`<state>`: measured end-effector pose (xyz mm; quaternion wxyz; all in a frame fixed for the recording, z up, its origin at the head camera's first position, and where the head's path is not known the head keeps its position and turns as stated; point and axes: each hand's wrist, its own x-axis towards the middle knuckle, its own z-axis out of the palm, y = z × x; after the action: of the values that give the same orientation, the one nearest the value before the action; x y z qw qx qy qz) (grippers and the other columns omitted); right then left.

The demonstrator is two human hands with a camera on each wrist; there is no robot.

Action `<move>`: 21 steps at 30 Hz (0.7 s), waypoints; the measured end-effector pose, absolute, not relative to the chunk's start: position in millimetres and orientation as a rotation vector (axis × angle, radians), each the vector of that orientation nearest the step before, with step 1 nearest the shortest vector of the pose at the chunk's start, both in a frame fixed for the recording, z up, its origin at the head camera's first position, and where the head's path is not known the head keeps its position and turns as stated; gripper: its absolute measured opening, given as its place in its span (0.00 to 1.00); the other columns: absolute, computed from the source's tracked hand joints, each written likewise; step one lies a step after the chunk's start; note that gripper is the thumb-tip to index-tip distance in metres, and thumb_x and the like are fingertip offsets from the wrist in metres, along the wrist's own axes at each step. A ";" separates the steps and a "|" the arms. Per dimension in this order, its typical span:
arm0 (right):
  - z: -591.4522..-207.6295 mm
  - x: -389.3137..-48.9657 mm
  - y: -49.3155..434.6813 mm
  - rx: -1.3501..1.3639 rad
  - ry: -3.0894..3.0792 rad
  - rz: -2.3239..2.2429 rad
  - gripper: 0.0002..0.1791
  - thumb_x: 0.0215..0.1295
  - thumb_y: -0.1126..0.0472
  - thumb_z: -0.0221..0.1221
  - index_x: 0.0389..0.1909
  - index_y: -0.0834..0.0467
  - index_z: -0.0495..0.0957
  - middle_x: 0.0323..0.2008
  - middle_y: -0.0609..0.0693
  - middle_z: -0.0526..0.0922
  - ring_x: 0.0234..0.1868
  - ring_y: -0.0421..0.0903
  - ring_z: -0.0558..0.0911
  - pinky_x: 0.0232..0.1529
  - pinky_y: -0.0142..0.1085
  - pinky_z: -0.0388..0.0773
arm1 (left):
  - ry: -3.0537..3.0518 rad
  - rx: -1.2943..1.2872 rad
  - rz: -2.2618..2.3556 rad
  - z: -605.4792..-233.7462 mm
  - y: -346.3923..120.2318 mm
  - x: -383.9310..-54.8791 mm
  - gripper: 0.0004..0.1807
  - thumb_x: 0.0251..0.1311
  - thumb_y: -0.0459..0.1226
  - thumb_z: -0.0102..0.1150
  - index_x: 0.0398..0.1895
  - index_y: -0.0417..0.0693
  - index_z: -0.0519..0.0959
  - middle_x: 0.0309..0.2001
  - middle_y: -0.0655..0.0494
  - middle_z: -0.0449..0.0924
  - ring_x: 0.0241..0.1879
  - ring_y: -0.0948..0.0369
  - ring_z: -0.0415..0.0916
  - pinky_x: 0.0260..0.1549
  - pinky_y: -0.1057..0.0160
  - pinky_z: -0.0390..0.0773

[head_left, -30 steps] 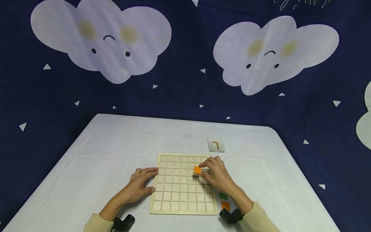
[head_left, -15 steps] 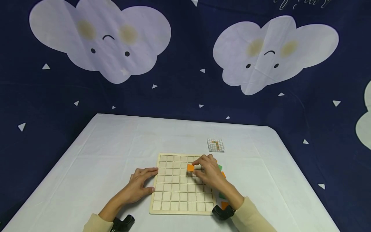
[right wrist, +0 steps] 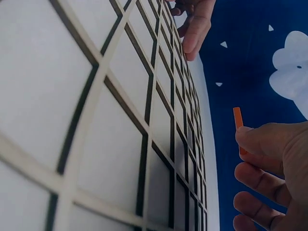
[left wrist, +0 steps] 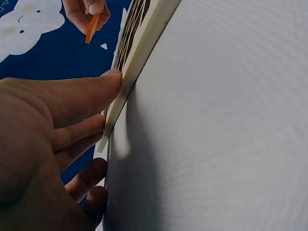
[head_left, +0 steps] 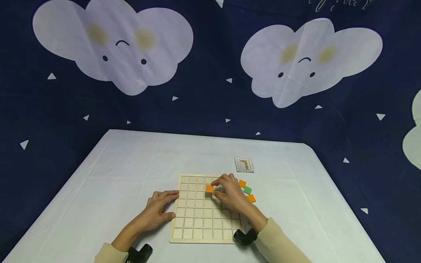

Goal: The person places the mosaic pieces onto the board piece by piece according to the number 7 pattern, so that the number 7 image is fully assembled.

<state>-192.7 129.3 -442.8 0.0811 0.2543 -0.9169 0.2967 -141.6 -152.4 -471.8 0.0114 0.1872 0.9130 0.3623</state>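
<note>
A wooden grid board [head_left: 194, 212] with square recesses lies on the white table. Above its upper part, an orange square tile [head_left: 209, 189] is pinched between the thumb and a finger of my right hand [head_left: 231, 193]. The right wrist view shows the thin tile [right wrist: 237, 118] edge-on, held off the board. My left hand [head_left: 156, 212] rests at the board's left edge, its fingers fairly straight. In the left wrist view the left thumb [left wrist: 91, 94] touches the board's side [left wrist: 139, 60].
To the board's right lie an orange tile [head_left: 242, 183], a green tile [head_left: 247, 190] and another orange tile [head_left: 251, 198]. A small printed grid card [head_left: 244, 165] lies behind them on the white tabletop [head_left: 131, 157]. A dark blue cloud-patterned cloth [head_left: 213, 109] hangs beyond.
My right hand has moved left over the board with the orange tile, uncovering tiles at the right. Its forearm now hides the tiles nearer the front. My left hand has stayed put.
</note>
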 end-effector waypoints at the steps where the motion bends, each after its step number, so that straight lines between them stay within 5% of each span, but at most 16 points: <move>1: -443.5 -193.4 128.5 0.757 -2.749 0.902 0.11 0.56 0.62 0.63 0.41 0.54 0.82 0.37 0.48 0.79 0.36 0.40 0.65 0.41 0.36 0.61 | 2.847 0.585 1.130 -471.8 -152.3 -141.5 0.31 0.49 0.39 0.67 0.61 0.46 0.73 0.65 0.58 0.69 0.55 0.59 0.59 0.47 0.57 0.56; 21: -446.9 -206.2 111.4 0.708 -2.868 1.039 0.14 0.60 0.58 0.61 0.47 0.55 0.81 0.40 0.47 0.79 0.40 0.42 0.71 0.42 0.35 0.69 | 2.842 0.585 1.143 -471.6 -151.6 -140.3 0.32 0.50 0.39 0.67 0.61 0.47 0.73 0.66 0.57 0.68 0.55 0.59 0.59 0.46 0.58 0.55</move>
<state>-206.2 111.4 -446.9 0.0052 0.2262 -0.9159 0.3317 -140.3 -151.6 -471.6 0.0117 0.1877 0.9112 0.3664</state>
